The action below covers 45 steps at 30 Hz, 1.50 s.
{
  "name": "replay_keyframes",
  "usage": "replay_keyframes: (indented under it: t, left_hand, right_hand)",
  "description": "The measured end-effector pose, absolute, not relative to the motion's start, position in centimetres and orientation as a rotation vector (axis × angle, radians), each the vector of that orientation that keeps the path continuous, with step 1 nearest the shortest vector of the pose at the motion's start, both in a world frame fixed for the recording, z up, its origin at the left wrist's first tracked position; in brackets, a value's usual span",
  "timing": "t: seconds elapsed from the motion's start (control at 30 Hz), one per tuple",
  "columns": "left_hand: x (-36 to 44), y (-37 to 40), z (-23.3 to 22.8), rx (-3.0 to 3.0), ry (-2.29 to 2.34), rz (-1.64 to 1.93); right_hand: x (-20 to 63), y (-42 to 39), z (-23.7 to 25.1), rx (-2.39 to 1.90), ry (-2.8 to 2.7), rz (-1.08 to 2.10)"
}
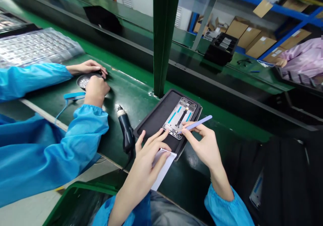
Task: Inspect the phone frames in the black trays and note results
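- R hand: thumb & first finger pinch a thin purple stick, smooth & flat w/ a round top end.
- Stick's low tip is on the open phone, just left of the R hand's fingertips.
- L hand: top fingers spread, one fingertip at the phone's near end; thumb & a bent finger pinch a white sheet w/ a zigzag edge.
- Phone: just past both hands' fingertips, btw them. Flat, round corners, silvery, w/ blue strips & a dark ribbon bit.
- Black tray under phone, past L hand: dull, w/ round corners.
- Power screwdriver left of L hand: fat dark body, pale ring, metal tip.
- Way left of L hand, a co-worker's hand by a round dish of tiny shiny bits.
- Green table under hands: smooth, bit shiny.
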<state>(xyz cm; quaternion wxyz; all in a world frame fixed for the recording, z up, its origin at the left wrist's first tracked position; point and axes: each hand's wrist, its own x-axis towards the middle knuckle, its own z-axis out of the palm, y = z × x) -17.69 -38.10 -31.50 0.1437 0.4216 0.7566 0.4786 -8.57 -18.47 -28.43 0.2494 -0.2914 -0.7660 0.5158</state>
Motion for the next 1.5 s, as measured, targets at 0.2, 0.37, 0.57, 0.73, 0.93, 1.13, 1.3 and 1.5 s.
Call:
replay_keyframes:
  t: [0.2, 0.37, 0.57, 0.73, 0.93, 1.13, 1.3, 1.5]
  left_hand:
    - [-17.6, -38.1, -31.5, 1.2, 2.19, 1.361]
    - [-17.6, -38.1, -31.7, 1.205, 2.184, 1.374]
    - [-17.6, -38.1, -31.8, 1.212, 2.189, 1.373]
    - [-17.6, -38.1, -31.9, 1.22, 2.186, 1.366]
    - [-17.7, -38.1, -32.0, 1.245, 2.202, 1.353]
    - [-17.4, -38.3, -31.9, 1.271, 2.201, 1.346]
    - [-19.0, -39.5, -31.6, 0.998, 2.384, 1.645]
    - [-22.1, -40.0, -32.1, 0.56, 2.277, 1.594]
  right_hand:
    - [-8.5, -18.6, -28.6, -0.79, -2.084, 1.398]
    - [-8.5, -18.6, -28.7, -0.787, -2.074, 1.41]
    - [-8.6, -18.7, -28.6, -0.78, -2.067, 1.407]
    - [-8.3, -19.1, -28.7, -0.736, -2.105, 1.345]
    - [-7.7, -19.5, -29.3, -0.777, -2.049, 1.307]
    - [-7.7, -19.3, -29.7, -0.727, -2.086, 1.272]
    - [-7.1, -20.7, -30.2, -0.875, -1.747, 1.26]
    - [-7.5, -24.6, -31.3, -0.923, -1.489, 1.46]
